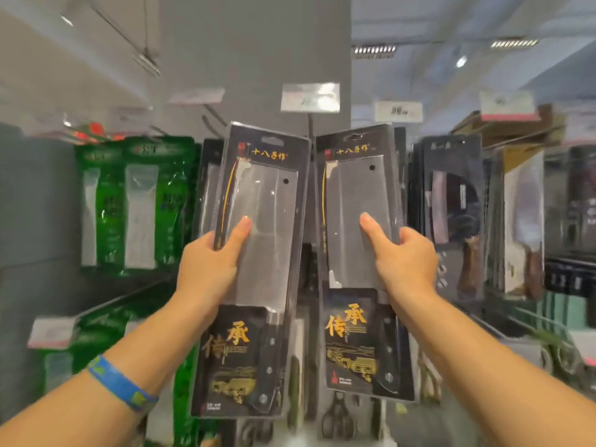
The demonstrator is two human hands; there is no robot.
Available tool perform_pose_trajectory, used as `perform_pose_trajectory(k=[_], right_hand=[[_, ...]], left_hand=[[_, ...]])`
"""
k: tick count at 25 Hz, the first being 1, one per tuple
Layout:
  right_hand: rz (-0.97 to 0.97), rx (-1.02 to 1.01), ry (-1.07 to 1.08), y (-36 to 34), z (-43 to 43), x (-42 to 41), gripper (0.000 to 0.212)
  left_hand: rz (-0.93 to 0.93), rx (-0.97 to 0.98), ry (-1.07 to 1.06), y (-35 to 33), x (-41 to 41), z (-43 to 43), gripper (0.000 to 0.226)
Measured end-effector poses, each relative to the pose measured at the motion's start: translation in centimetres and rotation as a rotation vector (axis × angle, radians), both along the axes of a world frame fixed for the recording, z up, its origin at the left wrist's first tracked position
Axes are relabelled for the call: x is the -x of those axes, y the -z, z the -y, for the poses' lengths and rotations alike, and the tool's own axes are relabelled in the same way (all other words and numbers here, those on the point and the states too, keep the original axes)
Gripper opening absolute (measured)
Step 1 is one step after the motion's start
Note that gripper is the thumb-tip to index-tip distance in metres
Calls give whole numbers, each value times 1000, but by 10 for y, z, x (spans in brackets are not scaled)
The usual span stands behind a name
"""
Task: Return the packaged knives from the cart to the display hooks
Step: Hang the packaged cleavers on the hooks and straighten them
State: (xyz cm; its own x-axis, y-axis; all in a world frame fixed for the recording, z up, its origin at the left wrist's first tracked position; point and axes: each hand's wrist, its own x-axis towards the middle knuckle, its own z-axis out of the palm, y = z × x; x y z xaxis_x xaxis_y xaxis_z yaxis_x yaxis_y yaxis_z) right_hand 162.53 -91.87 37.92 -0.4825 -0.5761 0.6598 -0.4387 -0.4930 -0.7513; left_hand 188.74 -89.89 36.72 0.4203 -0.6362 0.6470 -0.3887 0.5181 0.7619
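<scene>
Two cleaver packs up at frame centre, one per hand. Left hand (209, 259) grips the left pack (267, 201) by its left edge, thumb flat on the blister. Right hand (403, 256) mirrors that on the right pack (354, 188), at its right edge. Both are upright with hang slots (272, 141) on top, probably to line up with the hook (310, 127) under the price tag (310, 97). Neither is hung yet. Arms stretched forward and up, wrists straight. Cart not in view.
</scene>
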Motion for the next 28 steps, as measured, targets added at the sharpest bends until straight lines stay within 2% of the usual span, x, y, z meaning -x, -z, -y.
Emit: perform_pose_trajectory(k=[1,3,7,10,13,16,20,25,28], right_hand=[[-5,38,5,-8,6,2,69],[-15,143,7,-24,14,3,69],[-32,321,29,-70,20,-3,73],[-84,392,98,-103,23,-2,84],[-153,440,189,-115,19,10,76],[-163,424,254,-118,16,22,69],[-107,410,231,-116,20,29,65],[-132,388,219,-115,25,32,74],[-143,381,199,-115,24,35,74]], left_hand=[[-29,-11,40,-3,-3,11,107],[-85,-12,100,-8,-9,29,110],[-67,47,135,-22,-9,60,79],[-38,115,163,-33,-5,81,67],[50,220,177,-43,-1,91,50],[54,264,217,-55,6,101,51],[55,270,275,-67,14,109,57],[77,218,263,-64,21,114,57],[93,190,240,-60,23,120,71]])
